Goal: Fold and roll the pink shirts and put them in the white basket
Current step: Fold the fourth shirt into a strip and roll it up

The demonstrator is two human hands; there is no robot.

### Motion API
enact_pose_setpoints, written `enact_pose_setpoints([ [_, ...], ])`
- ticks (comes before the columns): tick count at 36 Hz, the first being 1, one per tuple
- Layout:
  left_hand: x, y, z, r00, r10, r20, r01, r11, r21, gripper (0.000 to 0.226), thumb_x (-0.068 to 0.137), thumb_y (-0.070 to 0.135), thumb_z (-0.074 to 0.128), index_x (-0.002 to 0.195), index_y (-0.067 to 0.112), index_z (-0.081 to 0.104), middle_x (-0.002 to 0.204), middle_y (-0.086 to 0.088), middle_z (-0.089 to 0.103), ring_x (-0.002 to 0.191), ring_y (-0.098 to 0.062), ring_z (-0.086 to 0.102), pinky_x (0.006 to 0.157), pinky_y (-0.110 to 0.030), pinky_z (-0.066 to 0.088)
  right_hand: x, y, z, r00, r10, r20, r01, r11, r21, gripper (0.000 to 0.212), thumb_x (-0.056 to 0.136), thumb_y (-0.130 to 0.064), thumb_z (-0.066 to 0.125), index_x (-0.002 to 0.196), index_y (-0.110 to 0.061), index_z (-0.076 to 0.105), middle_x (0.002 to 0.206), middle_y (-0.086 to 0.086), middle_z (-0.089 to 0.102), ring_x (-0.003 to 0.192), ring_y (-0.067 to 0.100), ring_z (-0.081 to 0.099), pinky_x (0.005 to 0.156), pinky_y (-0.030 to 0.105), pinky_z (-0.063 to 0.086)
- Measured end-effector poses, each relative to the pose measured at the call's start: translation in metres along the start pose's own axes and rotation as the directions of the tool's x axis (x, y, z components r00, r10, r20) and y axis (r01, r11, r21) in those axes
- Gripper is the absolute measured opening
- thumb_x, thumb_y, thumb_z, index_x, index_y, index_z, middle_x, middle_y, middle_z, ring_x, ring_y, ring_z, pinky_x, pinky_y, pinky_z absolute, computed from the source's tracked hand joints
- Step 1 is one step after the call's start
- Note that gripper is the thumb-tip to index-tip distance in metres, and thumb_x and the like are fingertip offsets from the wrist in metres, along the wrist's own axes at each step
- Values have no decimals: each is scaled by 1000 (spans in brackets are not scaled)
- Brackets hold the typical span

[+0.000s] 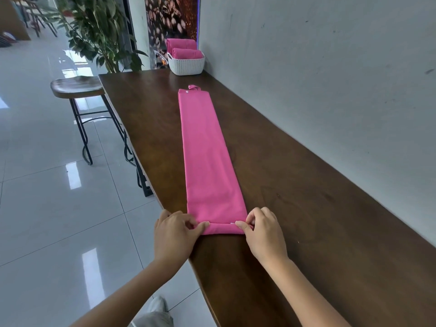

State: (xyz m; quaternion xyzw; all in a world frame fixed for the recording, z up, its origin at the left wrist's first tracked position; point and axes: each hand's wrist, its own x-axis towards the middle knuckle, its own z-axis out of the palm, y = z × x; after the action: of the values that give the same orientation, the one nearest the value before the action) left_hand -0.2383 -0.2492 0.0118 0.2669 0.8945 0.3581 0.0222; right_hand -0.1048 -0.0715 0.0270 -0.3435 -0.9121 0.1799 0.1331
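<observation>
A pink shirt (205, 152) lies folded into a long narrow strip along the dark wooden table (306, 208), with a small loop and a white button at its far end. Its near end is turned over into a first small roll. My left hand (177, 234) pinches the left corner of that roll, and my right hand (264, 230) pinches the right corner. At the table's far end stands the white basket (187, 64) with two rolled pink shirts (184, 49) in it.
A grey wall (330, 67) runs along the table's right side. Left of the table are a wooden stool (77, 87) with black legs, a leafy plant (101, 31) and a glossy tiled floor (59, 197). The table edge lies just under my left hand.
</observation>
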Motion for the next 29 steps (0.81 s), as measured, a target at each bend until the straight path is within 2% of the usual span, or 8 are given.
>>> enact_pose_setpoints([
  [5, -4, 1, 6, 994, 85, -64, -85, 996, 6, 23, 84, 43, 78, 77, 35, 57, 84, 21, 50, 86, -11, 44, 78, -28, 36, -3, -2, 9, 963, -215, -160, 188, 968, -166, 25, 85, -35, 78, 76, -17, 62, 75, -8, 58, 66, 6, 51, 58, 12, 39],
  [7, -6, -2, 10, 979, 172, -109, -166, 984, 63, 17, 89, 36, 75, 79, 32, 62, 85, 19, 54, 85, -11, 42, 77, -28, 38, -7, 1, 14, 931, -301, -209, 262, 946, -193, 22, 89, -31, 75, 77, -16, 65, 73, -5, 61, 64, 6, 54, 57, 14, 47],
  [10, -8, -11, 15, 932, 325, -163, -301, 941, 156, 18, 94, 39, 61, 83, 27, 68, 85, 16, 60, 84, -10, 40, 76, -29, 44, -16, 12, 17, 876, -447, -181, 397, 882, -256, 31, 103, -32, 50, 89, -16, 72, 83, -4, 68, 76, 8, 61, 69, 18, 56],
  [13, -12, -21, 15, 877, 447, -177, -407, 886, 220, 23, 96, 40, 57, 88, 25, 73, 89, 13, 64, 85, -14, 45, 77, -28, 39, -26, 19, 15, 853, -497, -161, 460, 860, -219, 35, 102, -32, 45, 102, -14, 75, 97, -2, 70, 90, 11, 64, 80, 22, 58],
  [20, -17, -37, 16, 867, 481, -128, -445, 864, 233, 35, 91, 52, 64, 106, 23, 76, 105, 9, 69, 95, -19, 55, 81, -32, 48, -25, 21, 17, 867, -467, -175, 444, 882, -157, 40, 100, -35, 47, 111, -10, 75, 105, 0, 72, 98, 13, 66, 87, 22, 56],
  [23, -15, -37, 16, 905, 400, -142, -375, 910, 174, 35, 91, 53, 61, 106, 26, 77, 105, 14, 67, 96, -15, 52, 80, -31, 48, -16, 14, 14, 936, -321, -146, 323, 946, -13, 51, 104, -47, 39, 110, -13, 76, 103, -4, 73, 96, 8, 66, 86, 14, 51],
  [26, -12, -32, 13, 945, 287, -155, -272, 956, 109, 36, 89, 59, 58, 102, 31, 77, 98, 18, 64, 93, -10, 45, 76, -29, 43, -5, 11, 11, 985, -163, -60, 168, 982, 87, 28, 98, -38, 58, 112, -19, 73, 105, -10, 67, 98, 1, 57, 83, 4, 40],
  [29, -9, -28, 11, 973, 184, -142, -183, 983, 26, 39, 86, 64, 58, 97, 32, 76, 91, 21, 60, 89, -7, 42, 74, -27, 40, 3, 6, 8, 992, -123, 13, 121, 988, 93, 17, 99, -38, 58, 107, -24, 65, 103, -15, 59, 98, 1, 52, 77, 6, 39],
])
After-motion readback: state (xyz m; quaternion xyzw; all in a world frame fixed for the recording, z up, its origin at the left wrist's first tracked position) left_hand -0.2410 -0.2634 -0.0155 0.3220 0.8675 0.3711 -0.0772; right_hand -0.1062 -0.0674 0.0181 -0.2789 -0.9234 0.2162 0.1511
